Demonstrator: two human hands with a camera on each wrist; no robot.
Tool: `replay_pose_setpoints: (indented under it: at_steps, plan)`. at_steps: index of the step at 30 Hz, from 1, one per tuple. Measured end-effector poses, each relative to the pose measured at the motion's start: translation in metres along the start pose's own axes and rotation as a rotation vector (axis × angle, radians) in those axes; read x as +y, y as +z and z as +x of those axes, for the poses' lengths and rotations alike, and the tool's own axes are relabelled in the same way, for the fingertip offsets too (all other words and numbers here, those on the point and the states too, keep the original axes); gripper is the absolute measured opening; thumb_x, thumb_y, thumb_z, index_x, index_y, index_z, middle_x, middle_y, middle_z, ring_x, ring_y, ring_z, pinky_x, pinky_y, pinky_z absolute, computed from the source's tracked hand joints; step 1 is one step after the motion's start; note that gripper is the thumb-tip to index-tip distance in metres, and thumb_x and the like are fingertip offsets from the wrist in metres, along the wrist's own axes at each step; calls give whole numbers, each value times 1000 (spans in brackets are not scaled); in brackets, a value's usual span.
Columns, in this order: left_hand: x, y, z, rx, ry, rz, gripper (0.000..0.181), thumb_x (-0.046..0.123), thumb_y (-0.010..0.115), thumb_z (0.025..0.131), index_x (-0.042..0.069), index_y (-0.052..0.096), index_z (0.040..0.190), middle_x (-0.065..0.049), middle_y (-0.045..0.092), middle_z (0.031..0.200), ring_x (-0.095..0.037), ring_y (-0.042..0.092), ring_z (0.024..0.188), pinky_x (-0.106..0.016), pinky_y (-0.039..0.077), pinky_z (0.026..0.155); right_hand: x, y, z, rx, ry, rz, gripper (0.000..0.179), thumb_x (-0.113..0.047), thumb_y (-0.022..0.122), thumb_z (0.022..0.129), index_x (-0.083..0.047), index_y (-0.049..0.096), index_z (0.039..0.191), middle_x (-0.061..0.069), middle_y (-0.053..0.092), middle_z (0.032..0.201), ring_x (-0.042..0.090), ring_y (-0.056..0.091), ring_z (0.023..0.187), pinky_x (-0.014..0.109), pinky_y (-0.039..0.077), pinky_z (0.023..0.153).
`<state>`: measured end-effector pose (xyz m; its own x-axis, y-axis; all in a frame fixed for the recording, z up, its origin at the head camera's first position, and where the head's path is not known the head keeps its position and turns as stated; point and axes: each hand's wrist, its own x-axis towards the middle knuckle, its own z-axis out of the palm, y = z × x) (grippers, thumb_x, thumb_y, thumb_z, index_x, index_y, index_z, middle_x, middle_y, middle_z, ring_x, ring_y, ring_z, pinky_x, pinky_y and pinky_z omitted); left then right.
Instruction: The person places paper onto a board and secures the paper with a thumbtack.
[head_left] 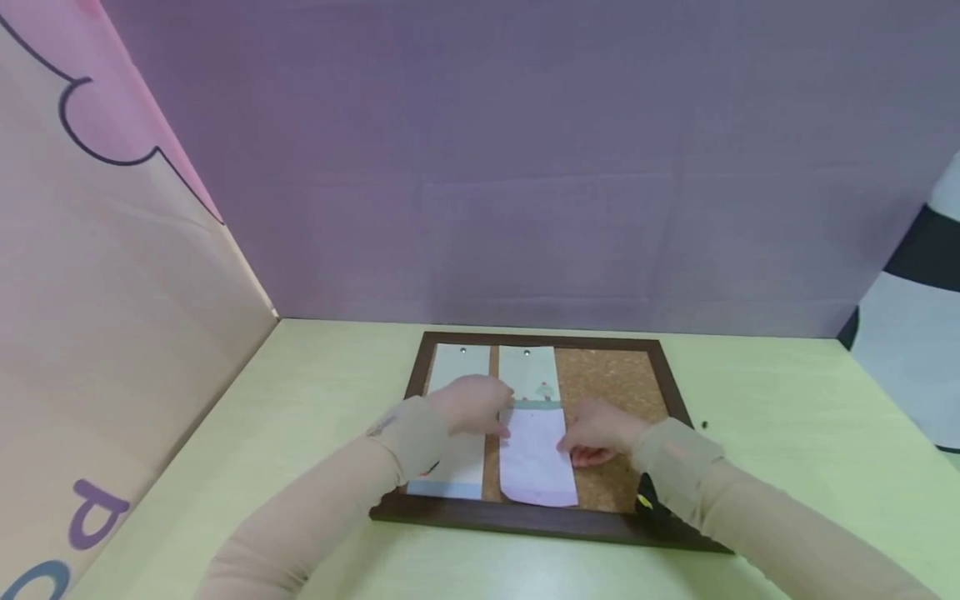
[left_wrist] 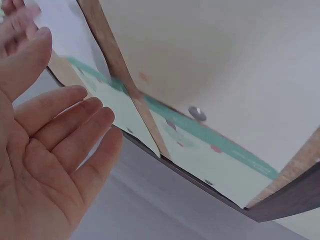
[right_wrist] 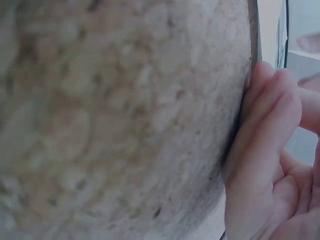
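Note:
A corkboard (head_left: 611, 375) in a dark brown frame lies on the table, carrying two long paper sheets. The right-hand sheet (head_left: 534, 454) has a green band and a small tree picture, and its lower part is blank. My left hand (head_left: 471, 404) is over this sheet's left edge; the left wrist view shows its fingers (left_wrist: 95, 155) loosely bent, with nothing between them. At the opposite edge is my right hand (head_left: 603, 432), its fingers (right_wrist: 270, 107) fairly straight and low against the cork, fingertips right at the paper. The left-hand sheet (head_left: 459, 467) is partly covered by my left hand.
Round tacks (head_left: 462, 350) sit at the top of the sheets, and a grey tack (left_wrist: 197, 113) shows lower on the left one. A black item with a yellow mark (head_left: 645, 502) is by my right wrist. One small dark piece (head_left: 704, 425) lies right of the board.

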<state>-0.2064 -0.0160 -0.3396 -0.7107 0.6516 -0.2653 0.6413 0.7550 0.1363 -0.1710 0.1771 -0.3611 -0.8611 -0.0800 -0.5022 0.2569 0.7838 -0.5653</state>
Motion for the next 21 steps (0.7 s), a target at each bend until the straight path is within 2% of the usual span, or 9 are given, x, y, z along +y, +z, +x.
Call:
replay_pose_setpoints:
  at_steps: [2, 4, 8, 17, 21]
  plan:
    - [4, 3, -6, -8, 26, 18, 28, 35, 71, 84, 11, 66, 98, 5, 64, 84, -9, 58, 74, -24, 51, 71, 0, -1, 1, -1, -12, -33, 17, -12, 70, 80, -5, 60, 68, 2, 59, 56, 9, 48, 46, 18, 43, 43]
    - [7, 7, -10, -18, 45, 32, 25, 36, 71, 83, 13, 65, 91, 8, 59, 75, -7, 53, 66, -22, 48, 64, 1, -2, 3, 3, -27, -81, 19, -14, 71, 80, -6, 62, 65, 1, 59, 54, 7, 42, 43, 16, 35, 40]
    - [14, 14, -16, -27, 59, 71, 27, 39, 73, 80, 14, 64, 84, 9, 56, 70, -6, 50, 62, -21, 46, 60, 1, -4, 2, 1, -47, -147, 22, -18, 71, 79, -7, 65, 61, -1, 61, 53, 7, 31, 39, 19, 22, 39]
    - [28, 21, -20, 1, 64, 150, 33, 44, 77, 74, 15, 62, 76, 8, 57, 70, -7, 49, 62, -22, 48, 62, 2, -5, 2, -31, -37, -91, 22, -14, 71, 79, -6, 65, 60, -1, 54, 49, 6, 42, 42, 15, 33, 39]
    - [30, 23, -21, -4, 67, 174, 35, 46, 77, 72, 15, 64, 79, 6, 62, 77, -7, 51, 64, -22, 50, 67, 1, -6, 2, -46, -37, -98, 23, -14, 69, 80, -6, 64, 58, -2, 53, 48, 6, 43, 41, 15, 34, 39]
